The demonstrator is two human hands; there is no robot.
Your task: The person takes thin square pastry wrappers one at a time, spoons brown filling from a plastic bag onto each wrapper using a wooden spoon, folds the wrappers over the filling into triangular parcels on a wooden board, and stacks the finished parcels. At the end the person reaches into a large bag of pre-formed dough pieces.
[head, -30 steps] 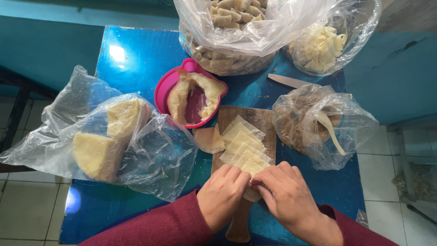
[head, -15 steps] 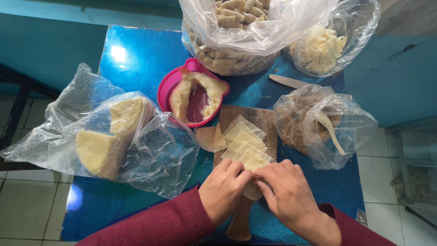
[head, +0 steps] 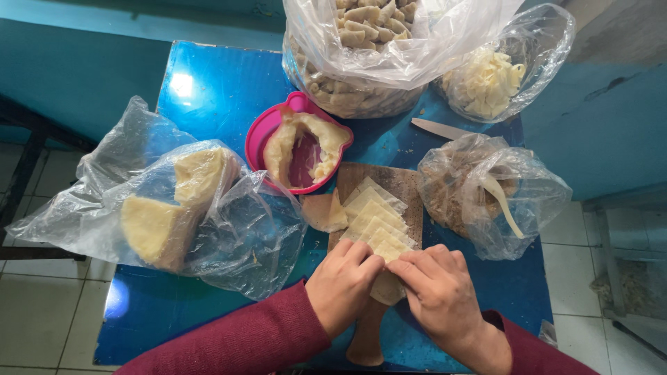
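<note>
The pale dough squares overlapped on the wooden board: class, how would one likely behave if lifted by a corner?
The dough squares look thin and flat, so one would probably droop rather than stay stiff. They overlap, so neighbours may cling or shift. The piece under both hands bends between the fingers, suggesting it is soft and tears easily.

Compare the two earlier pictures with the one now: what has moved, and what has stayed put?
Little changed. The left hand and right hand stay together over the nearest dough square at the near end of the board, fingers working it slightly. The row of squares, the pink bowl, the bags and the knife lie as before.
</note>
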